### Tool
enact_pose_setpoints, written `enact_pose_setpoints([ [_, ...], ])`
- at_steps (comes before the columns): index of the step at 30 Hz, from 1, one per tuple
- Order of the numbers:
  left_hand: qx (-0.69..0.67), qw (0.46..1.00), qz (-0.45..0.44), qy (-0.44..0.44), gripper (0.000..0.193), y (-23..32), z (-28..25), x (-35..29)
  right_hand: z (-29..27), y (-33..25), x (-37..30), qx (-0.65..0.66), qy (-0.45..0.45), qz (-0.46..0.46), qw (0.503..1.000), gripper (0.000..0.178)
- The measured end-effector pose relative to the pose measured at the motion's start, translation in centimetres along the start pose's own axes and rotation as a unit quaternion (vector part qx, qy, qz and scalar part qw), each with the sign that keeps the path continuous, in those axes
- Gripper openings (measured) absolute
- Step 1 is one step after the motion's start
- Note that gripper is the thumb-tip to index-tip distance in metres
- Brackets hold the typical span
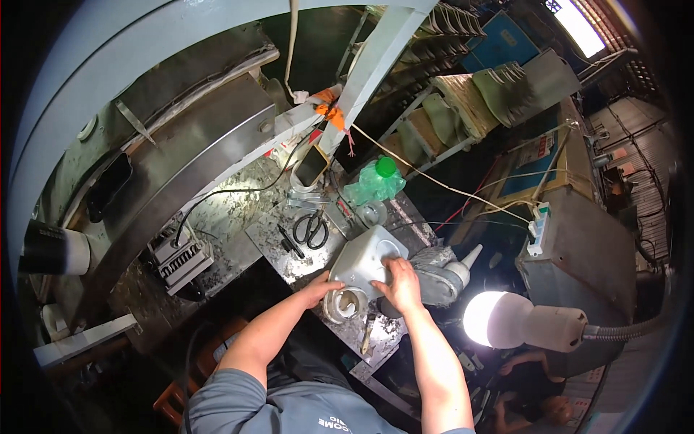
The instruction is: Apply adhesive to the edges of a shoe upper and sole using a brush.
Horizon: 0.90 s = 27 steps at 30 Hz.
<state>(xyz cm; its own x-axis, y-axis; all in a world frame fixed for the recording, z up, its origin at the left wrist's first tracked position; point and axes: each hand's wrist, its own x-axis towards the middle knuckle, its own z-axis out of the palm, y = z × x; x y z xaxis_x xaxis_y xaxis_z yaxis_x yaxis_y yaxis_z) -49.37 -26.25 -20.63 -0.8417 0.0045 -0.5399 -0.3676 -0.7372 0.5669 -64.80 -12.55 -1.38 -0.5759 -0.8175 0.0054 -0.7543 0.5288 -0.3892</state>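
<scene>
A white plastic jug is tilted over a clear jar at the near edge of the work table. My left hand grips the jug's lower left side, its thumb near the jar's rim; the other fingers are partly hidden. On the right side, my right hand is closed around the jug, possibly at its handle. Some pale material shows inside the jar. A small brush lies just right of the jar. Beyond the jug are black-handled scissors and a black pen-like tool.
A bright lamp on a flexible neck stands close to my right forearm. Right of the jug sits a grey wrapped bundle with a nozzle. A green-capped bottle, a power strip and a curved metal guard surround the table.
</scene>
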Motion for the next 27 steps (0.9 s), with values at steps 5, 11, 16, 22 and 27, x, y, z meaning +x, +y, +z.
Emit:
enact_pose_setpoints([
  [5, 0.005, 1.0, 0.006, -0.001, 0.058, 0.2, -0.1, -0.2, 1.0, 0.3, -0.1, -0.002, 0.009, -0.002, 1.0, 0.052],
  [11, 0.074, 0.996, -0.035, 0.026, 0.067, 0.8, -0.3, 0.0, 0.8, -0.5, 0.2, -0.01, -0.014, -0.007, 1.0, 0.052],
  [16, 0.294, 0.95, -0.073, 0.076, 0.07, 1.4, -1.1, 0.9, 1.7, -0.8, -0.4, -0.011, -0.03, -0.005, 0.999, 0.051],
  [22, 0.374, 0.914, -0.123, 0.096, 0.057, 3.5, -1.3, 0.3, 2.6, -1.7, -0.7, -0.047, 0.009, -0.015, 0.999, 0.051],
  [27, 0.438, 0.883, -0.07, 0.151, 0.066, 1.1, -3.1, 1.8, 3.7, -1.7, -1.3, -0.05, 0.007, -0.025, 0.998, 0.051],
])
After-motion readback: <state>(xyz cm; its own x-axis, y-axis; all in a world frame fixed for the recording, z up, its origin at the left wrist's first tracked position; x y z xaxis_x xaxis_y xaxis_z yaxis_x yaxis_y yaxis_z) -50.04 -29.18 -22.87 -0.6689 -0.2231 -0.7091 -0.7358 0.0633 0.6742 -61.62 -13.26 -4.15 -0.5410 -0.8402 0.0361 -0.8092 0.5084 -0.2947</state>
